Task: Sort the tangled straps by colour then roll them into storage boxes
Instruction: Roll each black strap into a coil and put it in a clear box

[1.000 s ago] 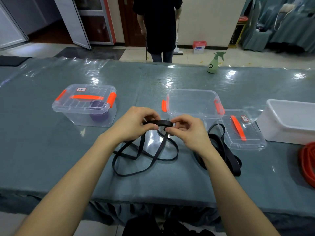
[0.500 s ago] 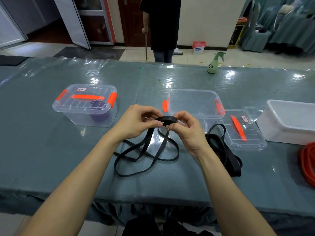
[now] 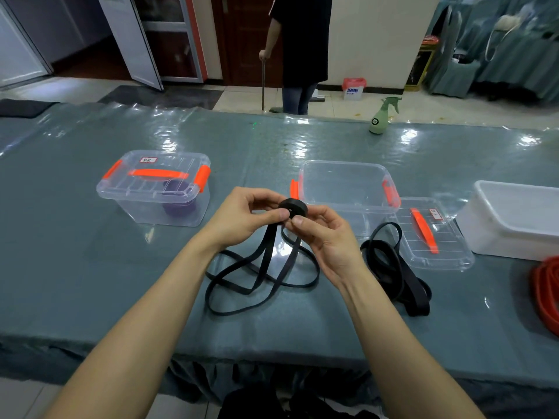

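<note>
Pinched at fingertips between left hand (image 3: 242, 217) and right hand (image 3: 325, 237): small coiled end of black strap (image 3: 292, 207), raised above table (image 3: 90, 282). Draped below in loose loops on the cover. Noted open clear box (image 3: 344, 189) just behind, lid (image 3: 435, 237) beside it at right. Logged second strap (image 3: 396, 269), black, heaped by lid; closed box (image 3: 145, 192) with purple roll (image 3: 178, 205) at left; white tub (image 3: 514, 219) and red strap (image 3: 544, 294) far right.

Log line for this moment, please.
step: roll black strap | left hand, right hand: pinching rolled end | tail: loose on table | open box: empty, lid beside
</note>
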Demonstrator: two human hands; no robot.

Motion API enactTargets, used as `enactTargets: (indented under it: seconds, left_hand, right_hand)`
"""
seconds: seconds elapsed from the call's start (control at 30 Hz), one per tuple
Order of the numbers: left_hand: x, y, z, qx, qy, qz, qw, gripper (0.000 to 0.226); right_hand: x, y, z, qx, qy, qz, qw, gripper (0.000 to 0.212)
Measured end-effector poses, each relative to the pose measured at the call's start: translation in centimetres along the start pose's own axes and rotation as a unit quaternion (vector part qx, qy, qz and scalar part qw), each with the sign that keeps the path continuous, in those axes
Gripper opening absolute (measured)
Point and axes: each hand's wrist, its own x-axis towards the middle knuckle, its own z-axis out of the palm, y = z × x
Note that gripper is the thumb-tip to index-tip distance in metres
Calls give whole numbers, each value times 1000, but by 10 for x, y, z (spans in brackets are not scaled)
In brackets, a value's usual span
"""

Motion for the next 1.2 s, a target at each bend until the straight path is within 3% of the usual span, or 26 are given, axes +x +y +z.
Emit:
enactTargets:
  seconds: [0.1,0.23,0.37,0.53,0.7,0.77,0.9,0.97,1.2]
  left_hand:
    - [-1,2,-3,92,-6,0,996,16]
    - [1,10,1,288,-45,32,956,19]
    - [5,22,6,369,-58,63,925,20]
    - [5,21,7,229,-28,31,973,16]
    - [5,20,11,269,-43,39,961,21]
    - [6,21,11,244,-29,41,969,25]
    - [3,15,7,31,24,11,999,35]
    - [0,8,8,-16,34,-2,999,31]
    - [1,5,28,-122,46,16,991,26]
  right_hand:
    - [2,-7,-4,-182,29,9,983,30]
    - [6,-17,-11,-418,-4,10,908,29]
    - [8,-20,-10,-475,-9,-30,879,17]
    - [2,-21,-13,-391,17,-53,919,15]
    - [3,-25,-10,-508,-20,-83,857,17]
    - [3,-26,-11,-486,-9,-83,870,13]
    - [1,-29,-12,-316,24,-74,945,19]
    - [2,-31,-12,-229,37,-64,971,20]
    - [8,-16,2,-29,42,-32,998,45]
